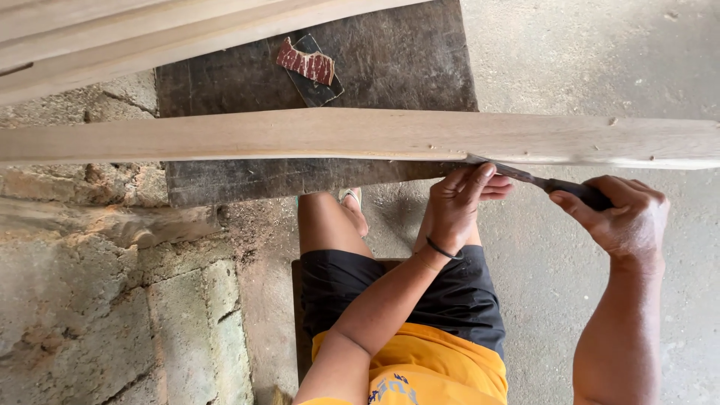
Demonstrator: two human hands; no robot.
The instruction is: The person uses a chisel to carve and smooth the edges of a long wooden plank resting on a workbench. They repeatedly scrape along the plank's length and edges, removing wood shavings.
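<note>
Both hands work at the near edge of a long pale wooden plank [360, 136] that lies across a dark worn board [315, 67]. Right hand [626, 217] is closed around the dark handle of a chisel [540, 180], whose blade tip meets the plank's lower edge. Left hand [459, 204] has its fingers curled, fingertips pressed on the blade just beside that edge. A torn scrap of red sandpaper [306, 63] lies on the board beyond the plank. More pale planks [112, 37] cross its far left corner.

plank [300, 135]: pale bare wood, matt | bench [390, 67]: dark rough wood | floor [600, 67]: grey concrete
</note>
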